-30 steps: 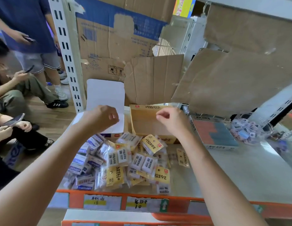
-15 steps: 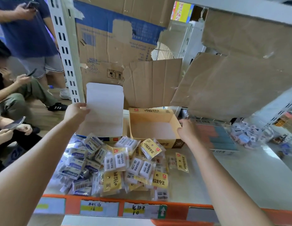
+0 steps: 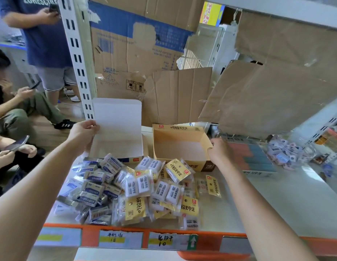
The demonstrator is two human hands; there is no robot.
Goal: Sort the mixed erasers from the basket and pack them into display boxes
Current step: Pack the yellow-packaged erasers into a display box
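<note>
White lid point(image 3: 116, 117) pinched by left hand point(image 3: 82, 131), mid-left; right hand point(image 3: 218, 153) grips yellow box point(image 3: 179, 146) at centre, erasers point(image 3: 137, 189) below.

White box point(image 3: 116, 119): smooth matt card, the raised lid's edge in my left grip point(image 3: 82, 132). Yellow box point(image 3: 179, 149), side wall in my right grip point(image 3: 218, 153): plain matt board inside, printed outside. Eraser packets point(image 3: 137, 187): glossy clear plastic wrap, crinkled. Shelf point(image 3: 276, 200): smooth, pale, slightly reflective. Backing cardboard point(image 3: 267, 98): brown, matt, torn with rough edges. Upright point(image 3: 77, 53): white painted metal.
</note>
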